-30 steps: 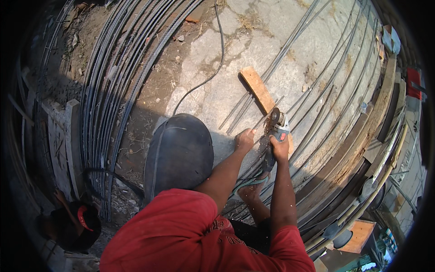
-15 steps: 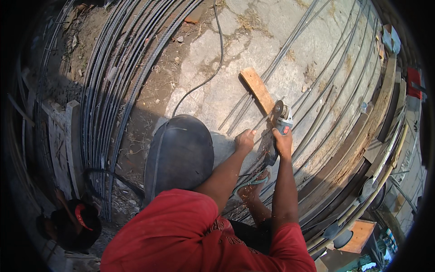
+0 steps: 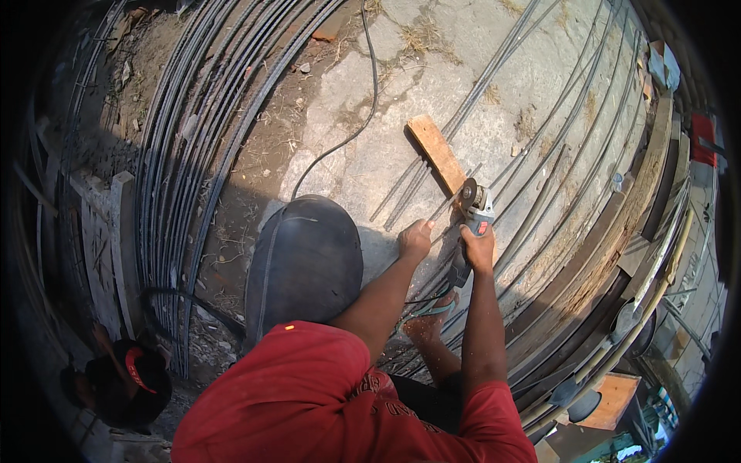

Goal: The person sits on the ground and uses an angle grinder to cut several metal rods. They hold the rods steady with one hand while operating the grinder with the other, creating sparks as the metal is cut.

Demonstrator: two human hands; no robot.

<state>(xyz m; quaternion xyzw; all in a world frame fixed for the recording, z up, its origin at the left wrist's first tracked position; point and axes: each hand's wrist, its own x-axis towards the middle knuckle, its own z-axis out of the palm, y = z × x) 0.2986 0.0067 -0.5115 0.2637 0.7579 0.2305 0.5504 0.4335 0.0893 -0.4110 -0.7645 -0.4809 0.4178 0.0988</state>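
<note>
An angle grinder (image 3: 460, 268) with a grey head and dark body is gripped around its middle by my right hand (image 3: 479, 248). Its round disc (image 3: 469, 190) stands against a thin ribbed steel bar (image 3: 445, 207), beside the near end of a wooden plank (image 3: 437, 151). The closed fingers of my left hand (image 3: 415, 238) are on that bar, left of the grinder; the palm side is hidden. My bare foot in a sandal strap (image 3: 434, 309) is just below the grinder. A few sparks fly near my right forearm.
Long steel bars (image 3: 202, 131) lie bundled at the left, and more bars (image 3: 575, 116) run along the concrete at the right. A black rounded seat-like object (image 3: 309, 255) stands beside my left arm. A cable (image 3: 373, 69) crosses the ground. Another person (image 3: 139, 382) is at lower left.
The grinder and my right hand have shifted slightly left and toward me. The bar's far tip now shows beyond the disc. My left hand stays almost in place, and fewer sparks show.
</note>
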